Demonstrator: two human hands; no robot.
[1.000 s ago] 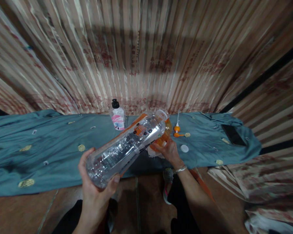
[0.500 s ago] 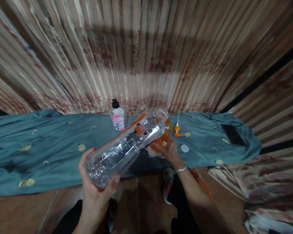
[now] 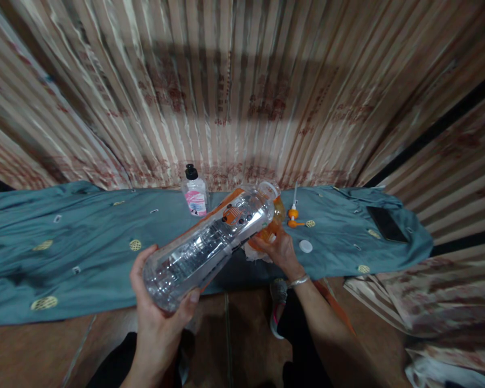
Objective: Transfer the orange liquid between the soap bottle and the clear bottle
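Observation:
A large clear plastic bottle [image 3: 210,248] with an orange label lies tilted across the middle, its open neck toward the upper right. My left hand [image 3: 161,302] grips its base end. The neck sits over an orange bottle [image 3: 267,231], which my right hand [image 3: 281,250] holds; the clear bottle partly hides it. Whitish tissue or cloth [image 3: 258,254] shows beneath the orange bottle. Right of my right hand lie an orange pump head [image 3: 293,215] with its tube and a round white cap [image 3: 305,246].
A bottle with a black pump top and pink label [image 3: 196,199] stands at the back on the green cloth [image 3: 105,226]. A dark phone [image 3: 387,223] lies at the right. Striped curtains [image 3: 242,97] hang behind. Below are the tiled floor and a shoe [image 3: 278,307].

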